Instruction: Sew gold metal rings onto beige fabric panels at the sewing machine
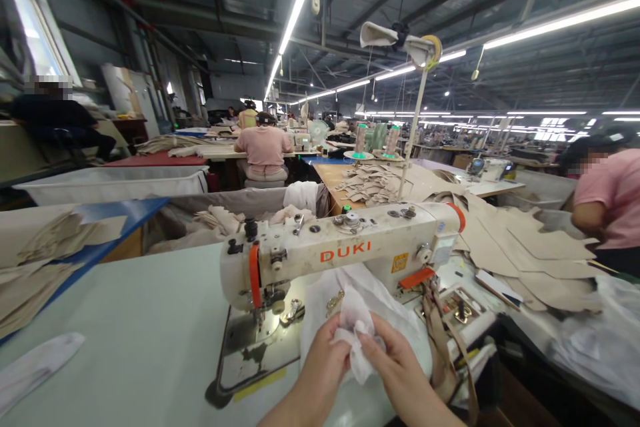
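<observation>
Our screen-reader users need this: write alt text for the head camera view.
A left hand and right hand pinch white fabric before a cream DUKI sewing machine on a pale table. Beige cut pieces lie to the right; other people sit beyond.

1. One sewing machine [345, 250], centre.
2. Two hands, lower centre: left hand [323, 363], right hand [397, 367].
3. One white cloth [357, 320].
4. Three thread cones [379, 138], above centre.
5. Two pink shirts [263, 147], centre and right edge.
</observation>
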`<state>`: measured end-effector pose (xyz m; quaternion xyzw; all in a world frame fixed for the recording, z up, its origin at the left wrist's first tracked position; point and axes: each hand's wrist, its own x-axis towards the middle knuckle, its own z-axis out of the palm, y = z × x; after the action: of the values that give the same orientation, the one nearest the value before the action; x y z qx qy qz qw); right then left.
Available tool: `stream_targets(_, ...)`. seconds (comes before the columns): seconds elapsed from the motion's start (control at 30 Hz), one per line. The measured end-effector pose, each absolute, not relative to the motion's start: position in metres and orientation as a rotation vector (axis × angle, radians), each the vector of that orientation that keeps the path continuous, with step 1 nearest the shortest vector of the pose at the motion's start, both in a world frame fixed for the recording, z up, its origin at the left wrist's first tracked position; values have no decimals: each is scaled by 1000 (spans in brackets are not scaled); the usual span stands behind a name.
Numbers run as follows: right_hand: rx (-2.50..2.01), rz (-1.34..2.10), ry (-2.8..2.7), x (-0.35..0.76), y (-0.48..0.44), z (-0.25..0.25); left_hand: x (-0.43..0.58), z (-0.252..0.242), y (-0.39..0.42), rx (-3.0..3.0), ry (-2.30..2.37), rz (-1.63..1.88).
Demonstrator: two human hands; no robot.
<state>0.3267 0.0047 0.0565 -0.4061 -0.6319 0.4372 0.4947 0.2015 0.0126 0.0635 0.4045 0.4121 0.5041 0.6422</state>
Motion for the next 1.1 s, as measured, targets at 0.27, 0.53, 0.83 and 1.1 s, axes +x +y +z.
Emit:
stream_targets(0.27,-1071,968,-1173,323,13,52,197,57,5,1140,1201,1317)
stream_targets(0.53,-819,1704,-1096,297,-5,68,186,63,0,1642,1351,1348)
stream_targets(0.83,-1412,719,-2047,400,7,56,123,23,-12,1977,1589,954)
stream_targets(1.1,-1375,208,-2437,403,18,34,125,22,-6,2360,1531,347)
